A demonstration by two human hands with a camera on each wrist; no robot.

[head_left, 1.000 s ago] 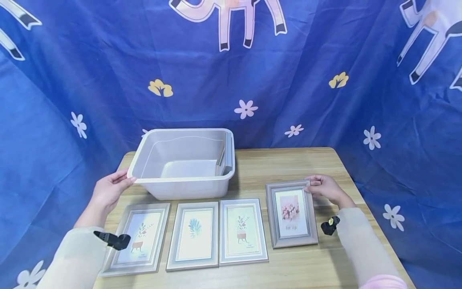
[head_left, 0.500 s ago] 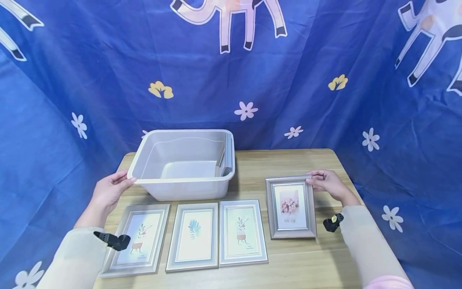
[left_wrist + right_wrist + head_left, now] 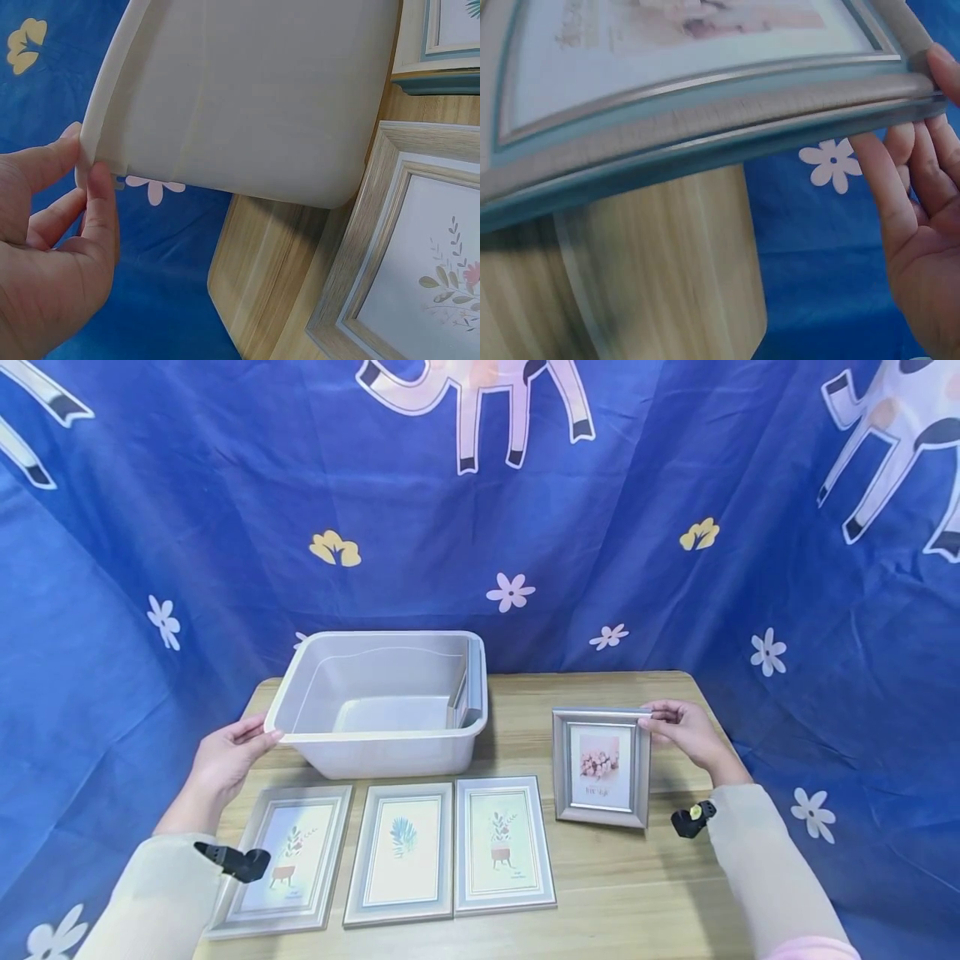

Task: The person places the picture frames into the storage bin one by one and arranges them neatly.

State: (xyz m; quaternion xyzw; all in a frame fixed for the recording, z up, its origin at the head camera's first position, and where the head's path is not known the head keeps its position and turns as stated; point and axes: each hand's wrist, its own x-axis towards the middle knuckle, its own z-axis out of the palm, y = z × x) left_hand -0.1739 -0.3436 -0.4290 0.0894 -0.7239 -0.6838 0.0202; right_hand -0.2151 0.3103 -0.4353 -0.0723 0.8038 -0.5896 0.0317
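Observation:
My right hand (image 3: 690, 735) pinches the upper right corner of a picture frame (image 3: 600, 817) with a pink flower print. The frame is tilted up with its picture facing me; in the right wrist view its side edge (image 3: 705, 146) shows above the table, thumb on the front and fingers behind. My left hand (image 3: 228, 760) pinches the near left corner of a white plastic basin (image 3: 382, 756), thumb and fingers on either side of its rim (image 3: 94, 120). Inside the basin, picture frames (image 3: 472, 681) stand on edge against the right wall.
In front of the basin lie three picture frames face up: a potted plant one (image 3: 281, 860) at left, a blue leaf one (image 3: 401, 852), and another potted plant one (image 3: 504, 843) beside it. The wooden table (image 3: 615, 906) meets a blue patterned cloth (image 3: 420, 527) behind.
My right hand has raised the flower picture frame and moved it away from me, tipping it more upright. My left hand keeps its hold on the basin rim.

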